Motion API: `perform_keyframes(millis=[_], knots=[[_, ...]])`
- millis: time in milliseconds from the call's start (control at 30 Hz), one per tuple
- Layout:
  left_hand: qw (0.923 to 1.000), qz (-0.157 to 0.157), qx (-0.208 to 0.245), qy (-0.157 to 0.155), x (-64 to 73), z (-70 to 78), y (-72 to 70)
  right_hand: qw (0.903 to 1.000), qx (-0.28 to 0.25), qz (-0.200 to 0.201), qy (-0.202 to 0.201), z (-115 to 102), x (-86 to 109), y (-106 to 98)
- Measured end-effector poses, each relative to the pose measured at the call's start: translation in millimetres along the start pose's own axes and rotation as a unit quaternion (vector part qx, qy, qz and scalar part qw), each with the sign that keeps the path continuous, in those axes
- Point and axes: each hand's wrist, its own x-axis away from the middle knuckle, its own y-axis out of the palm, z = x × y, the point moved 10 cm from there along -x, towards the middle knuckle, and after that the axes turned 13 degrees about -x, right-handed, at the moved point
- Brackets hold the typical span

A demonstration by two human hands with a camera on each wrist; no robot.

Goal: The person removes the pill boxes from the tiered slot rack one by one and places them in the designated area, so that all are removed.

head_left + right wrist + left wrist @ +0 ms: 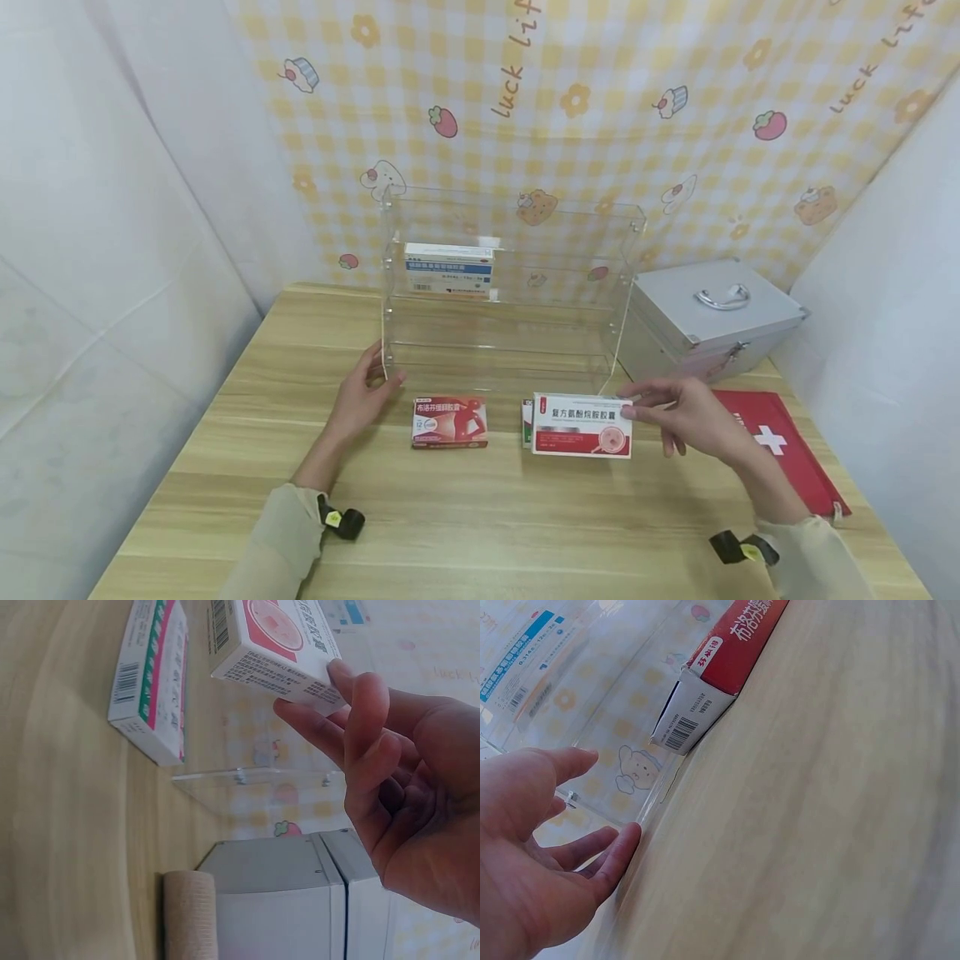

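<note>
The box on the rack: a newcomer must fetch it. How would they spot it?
Find the clear rack on the table. Within it, at left, stands a white box. Its blue band sets it apart from the red box and the held box.

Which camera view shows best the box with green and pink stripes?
The right wrist view: nothing covers the striped box there, though the frame crops it. The head view shows only its left end behind the held box; the left wrist view, none.
</note>
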Motion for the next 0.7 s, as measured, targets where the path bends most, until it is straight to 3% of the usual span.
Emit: perform_keyframes(millis=[467, 700], knots=[[1.0000, -0.001, -0.002, -0.007, -0.5, -0.7, 0.1, 0.9994, -0.018, -0.025, -0.014, 27.0, 9.6, 18.9], [1.0000, -0.002, -0.001, -0.006, -0.9, -1.0, 0.4, 0.9994, -0.019, -0.028, 0.007, 42.2, 13.0, 26.8]])
